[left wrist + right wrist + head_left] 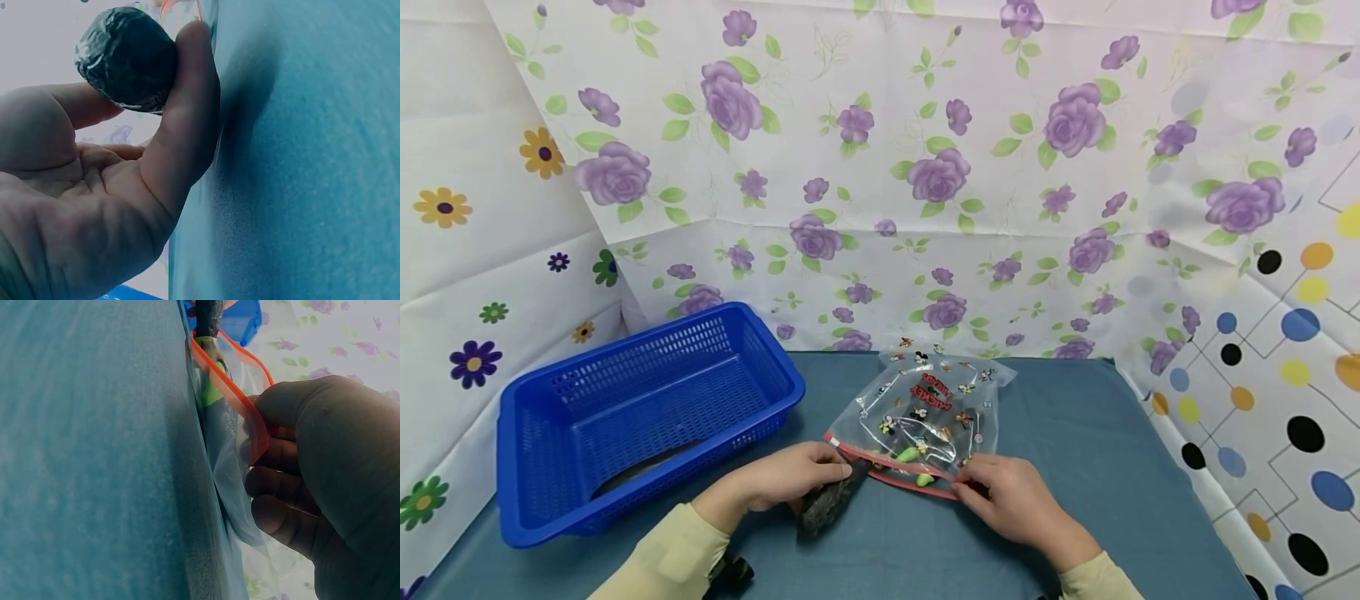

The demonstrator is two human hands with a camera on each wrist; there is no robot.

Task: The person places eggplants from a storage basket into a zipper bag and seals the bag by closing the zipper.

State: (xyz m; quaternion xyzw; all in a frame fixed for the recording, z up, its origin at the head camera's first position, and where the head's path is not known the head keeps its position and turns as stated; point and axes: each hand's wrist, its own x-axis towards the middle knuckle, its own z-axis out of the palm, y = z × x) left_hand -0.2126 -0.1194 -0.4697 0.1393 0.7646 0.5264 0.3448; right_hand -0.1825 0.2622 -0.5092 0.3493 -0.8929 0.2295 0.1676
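My left hand (782, 477) grips a dark, crinkly, shiny-skinned cylinder (831, 505) between thumb and fingers; its blunt round end (128, 59) fills the top of the left wrist view. The cylinder's far end meets the mouth of a clear zip bag (936, 392) with a red zip edge and cartoon prints. With thumb and fingers, my right hand (1011, 500) pinches the right end of that red edge (225, 387). The mouth gapes between the hands. Bright green pieces (908, 454) and darker contents show inside the bag.
A blue perforated basket (662, 392) stands at the left, with a long dark object (643, 468) along its near wall. Blue-green cloth (1075, 442) covers the table. Floral sheets (865, 167) hang behind, and a dotted sheet (1292, 375) borders the right side.
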